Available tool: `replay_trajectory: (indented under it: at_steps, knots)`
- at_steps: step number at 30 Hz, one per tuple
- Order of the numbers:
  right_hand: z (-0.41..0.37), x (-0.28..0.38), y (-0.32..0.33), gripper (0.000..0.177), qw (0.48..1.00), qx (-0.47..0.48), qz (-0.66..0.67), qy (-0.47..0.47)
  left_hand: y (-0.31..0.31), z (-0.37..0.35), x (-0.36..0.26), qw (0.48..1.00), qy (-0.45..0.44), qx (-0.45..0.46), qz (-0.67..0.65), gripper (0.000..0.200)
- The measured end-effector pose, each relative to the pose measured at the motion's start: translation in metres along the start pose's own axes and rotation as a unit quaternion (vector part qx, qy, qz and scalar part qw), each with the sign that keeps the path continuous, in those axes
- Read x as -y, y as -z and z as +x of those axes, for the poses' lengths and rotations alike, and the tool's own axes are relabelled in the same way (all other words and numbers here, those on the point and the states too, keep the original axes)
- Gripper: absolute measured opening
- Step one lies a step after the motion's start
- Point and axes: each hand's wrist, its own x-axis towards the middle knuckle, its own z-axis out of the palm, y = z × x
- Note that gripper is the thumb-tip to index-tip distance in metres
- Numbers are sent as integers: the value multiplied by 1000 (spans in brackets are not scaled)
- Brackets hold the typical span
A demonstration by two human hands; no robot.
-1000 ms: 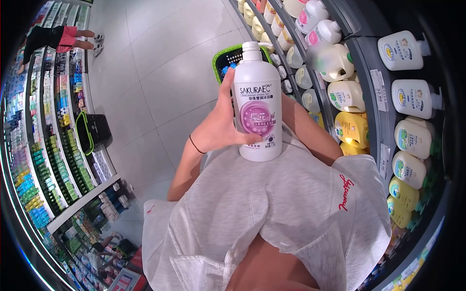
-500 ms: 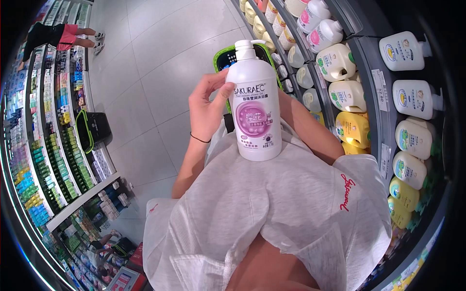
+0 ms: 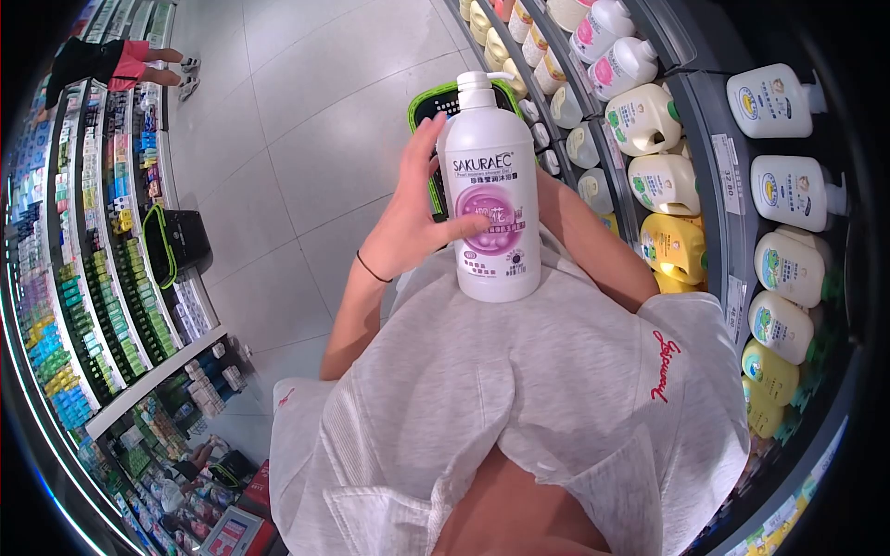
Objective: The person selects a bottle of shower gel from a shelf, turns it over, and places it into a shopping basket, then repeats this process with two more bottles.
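Observation:
A white pump bottle of shower gel (image 3: 493, 264) with a round purple label stands upright before my chest, its base against my light grey shirt (image 3: 565, 371). My left hand (image 3: 414, 208), with a dark band at the wrist, is around the bottle's left side. Its thumb presses across the front label and its fingers reach up along the side, with some tips hidden behind. From the right, my right forearm (image 3: 589, 232) runs in behind the bottle, which hides the hand. A black shopping basket with a green rim (image 3: 419, 113) shows behind the bottle.
Shelves on my right hold several pump bottles (image 3: 777, 100) and yellow jugs (image 3: 674, 248). Along the left runs a long stocked shelf (image 3: 102, 306), with another black-and-green basket (image 3: 190, 248) beside it. A person in pink shorts (image 3: 127, 65) stands at its far end. Pale floor tiles (image 3: 306, 120) lie between.
My left thumb has come down from the bottle's upper edge onto the label, while the fingers have stretched upward along the side. The bottle has shifted very slightly.

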Motion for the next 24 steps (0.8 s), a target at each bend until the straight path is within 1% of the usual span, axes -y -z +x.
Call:
replay_trajectory:
  at_steps: [1, 3, 4, 6, 7, 8, 9, 10, 12, 13, 14, 16, 17, 21, 23, 24]
  knots:
    - [-4, 3, -7, 36, 1000, 3, -15, 9, -1, -4, -5, 1000, 0, 0, 0, 103]
    - [-3, 3, -7, 36, 999, 5, -31, 18, -3, -11, -25, 993, -43, -40, 100, 91]
    - [2, 0, -1, 36, 999, 2, -41, 27, 2, -7, -32, 993, -45, -39, 99, 91]
    - [-1, 0, -4, 35, 998, -2, -52, 30, 10, -1, -44, 955, -224, -97, 169, 66]
    - [-8, 4, -16, 34, 984, 12, -165, 58, 13, 6, -48, 955, -221, -101, 168, 66]
    - [-11, 8, -23, 32, 956, 28, -278, 86, 18, 18, -50, 945, -308, -68, 85, 51]
    - [-8, 10, -21, 27, 976, 93, -184, 70, 23, 29, -53, 920, -391, -36, 1, 36]
    - [-8, 12, -22, 27, 980, 102, -160, 63, 24, 38, -58, 919, -391, -42, 4, 36]
    - [-9, 13, -23, 26, 985, 83, -141, 52, 13, 55, -68, 892, -438, 103, -53, 20]
    - [-10, 12, -23, 26, 988, 71, -131, 47, -4, 60, -61, 901, -421, 63, -84, 9]
    - [-10, 11, -22, 26, 990, 63, -120, 41, -11, 58, -58, 901, -421, 58, -84, 9]
    - [-11, 10, -20, 25, 993, 43, -102, 37, -20, 56, -55, 896, -425, 75, 108, 11]
    - [-11, 8, -19, 25, 995, 34, -92, 34, -29, 58, -49, 886, -450, 42, 100, 20]
    - [-8, -1, -11, 24, 998, 15, -53, 20, -38, 48, -46, 884, -465, 30, 46, 24]
    - [-6, -6, -8, 23, 999, 12, -38, 11, -36, 37, -46, 899, -424, 100, 46, 27]
    - [-4, -8, -8, 23, 999, 13, -32, 7, -38, 31, -43, 900, -422, 98, 48, 27]
